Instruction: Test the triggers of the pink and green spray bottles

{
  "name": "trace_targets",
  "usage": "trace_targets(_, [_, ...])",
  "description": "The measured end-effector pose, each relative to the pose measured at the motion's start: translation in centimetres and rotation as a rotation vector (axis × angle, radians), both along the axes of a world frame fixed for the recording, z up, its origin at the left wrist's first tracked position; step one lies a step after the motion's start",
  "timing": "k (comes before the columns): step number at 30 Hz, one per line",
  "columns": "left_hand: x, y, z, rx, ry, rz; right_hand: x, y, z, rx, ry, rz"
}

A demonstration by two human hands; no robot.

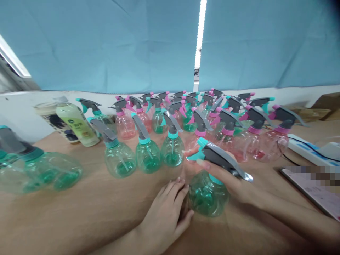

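Note:
My right hand (pixel 233 179) is closed around the neck of a green spray bottle (pixel 205 196), just below its grey and turquoise trigger head. The bottle's rounded clear-green body leans a little on the wooden table. Left of that bottle, my left hand (pixel 167 207) lies palm down on the tabletop, fingers stretched forward and holding nothing. Whether its fingertips touch the bottle is unclear. Ahead of it stand several other green spray bottles, the nearest being one with a turquoise collar (pixel 172 150).
Rows of pink spray bottles (pixel 256 141) and green ones fill the back of the table (pixel 106 209). More green bottles (pixel 55 170) are at left, near a light green bottle (pixel 77 122) and a printed cup (pixel 57 122). A power strip (pixel 310 148) and a phone-like device (pixel 308 187) lie at right.

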State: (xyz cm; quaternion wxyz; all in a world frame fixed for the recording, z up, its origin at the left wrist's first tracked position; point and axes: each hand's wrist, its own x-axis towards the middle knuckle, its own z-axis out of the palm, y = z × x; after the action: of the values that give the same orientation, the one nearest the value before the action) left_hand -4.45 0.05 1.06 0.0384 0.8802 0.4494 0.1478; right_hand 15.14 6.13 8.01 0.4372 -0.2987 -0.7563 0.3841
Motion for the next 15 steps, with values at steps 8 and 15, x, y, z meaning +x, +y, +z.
trace_targets(8, [-0.01,0.00,0.05,-0.015,-0.004,-0.003,0.02,-0.24,0.52,0.011,0.009,-0.025])
trace_targets(15, [-0.06,0.09,-0.01,-0.001,-0.014,-0.002,-0.03,-0.03,0.41,-0.003,-0.004,-0.013])
